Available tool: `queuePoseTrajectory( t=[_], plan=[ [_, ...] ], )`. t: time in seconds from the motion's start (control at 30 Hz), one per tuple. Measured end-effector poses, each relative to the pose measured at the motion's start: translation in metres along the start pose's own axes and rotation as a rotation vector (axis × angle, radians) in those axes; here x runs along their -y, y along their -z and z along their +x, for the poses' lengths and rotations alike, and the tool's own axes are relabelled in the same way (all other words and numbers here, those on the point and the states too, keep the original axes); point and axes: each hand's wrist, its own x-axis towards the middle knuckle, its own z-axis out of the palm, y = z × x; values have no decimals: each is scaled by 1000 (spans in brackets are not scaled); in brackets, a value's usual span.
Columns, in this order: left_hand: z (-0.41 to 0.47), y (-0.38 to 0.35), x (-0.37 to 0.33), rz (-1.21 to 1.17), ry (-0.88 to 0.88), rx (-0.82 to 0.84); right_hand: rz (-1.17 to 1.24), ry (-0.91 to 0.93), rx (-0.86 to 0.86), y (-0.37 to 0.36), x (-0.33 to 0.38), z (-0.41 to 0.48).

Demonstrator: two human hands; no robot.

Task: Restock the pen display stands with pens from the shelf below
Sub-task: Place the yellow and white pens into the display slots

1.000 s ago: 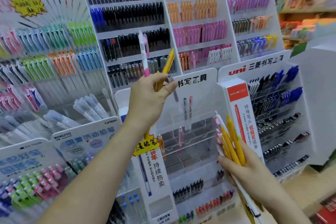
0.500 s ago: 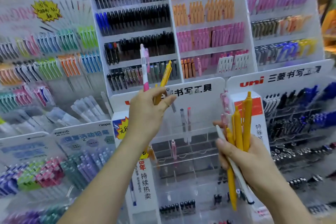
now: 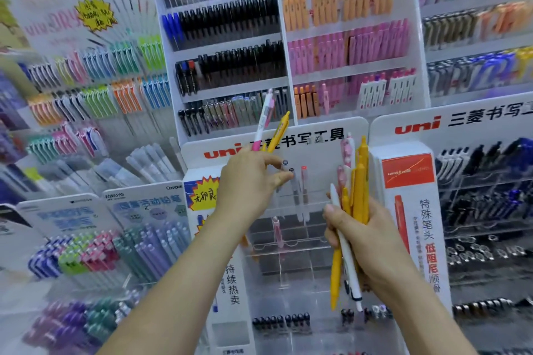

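My left hand [image 3: 248, 181] grips two pens that stick up from its fist: a white-and-pink pen [image 3: 263, 121] and a yellow pen [image 3: 279, 132]. It hovers in front of the clear acrylic uni display stand [image 3: 288, 242], whose upper slots hold only a few pens [image 3: 300, 190]. My right hand [image 3: 366, 236] holds a bundle of pens upright just right of that stand: several yellow pens [image 3: 360, 181], a white pen [image 3: 344, 245] and pink-patterned ones [image 3: 347, 150].
Tall racks of black [image 3: 225, 17], orange and pink pens [image 3: 346, 46] stand behind. A second uni stand with dark pens [image 3: 484, 181] is at the right. Kokuyo pencil displays [image 3: 144, 228] and pastel pen racks fill the left.
My right hand has risen with its bundle and now sits level with the stand's upper slots. My left hand has dropped slightly toward the stand, still gripping its two pens.
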Motion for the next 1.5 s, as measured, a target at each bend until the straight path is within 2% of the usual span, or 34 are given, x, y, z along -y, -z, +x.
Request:
queuePoseTrajectory(
  t=[0.2, 0.27, 0.37, 0.5, 0.57, 0.67, 0.73, 0.9, 1.07, 1.23, 1.43, 1.5],
  plan=[
    [-3, -7, 3, 68, -33, -15, 36, 30, 17, -23, -6, 16],
    [-6, -5, 5, 10, -52, -47, 63, 26, 11, -27, -9, 20],
    [-10, 4, 7, -225, -93, -127, 107, 20, 1, -30, -12, 21],
    [-27, 12, -7, -843, -98, 42, 348, -42, 35, -42, -13, 16],
    [-36, 8, -16, -959, -87, 31, 402, -31, 64, -48, -14, 12],
    [-41, -1, -28, -1108, 46, -26, 392, -6, 98, -54, -15, 4],
    [-41, -6, -34, -1125, 110, -25, 371, -7, 100, -51, -15, 1],
    [-55, -16, -44, -1333, 213, 86, 150, 55, 167, -24, -1, -3],
    [-58, -32, -50, -1390, 235, 130, 37, -1, 236, 0, 5, -11],
    [-60, -47, -52, -1401, 256, 212, -123, -41, 110, 6, 1, -15],
    [-57, -49, -60, -1310, 164, 157, -81, -24, 46, 3, 1, -20],
    [-56, -48, -62, -1335, 194, 166, -65, -27, 59, 6, 4, -17]
  ],
)
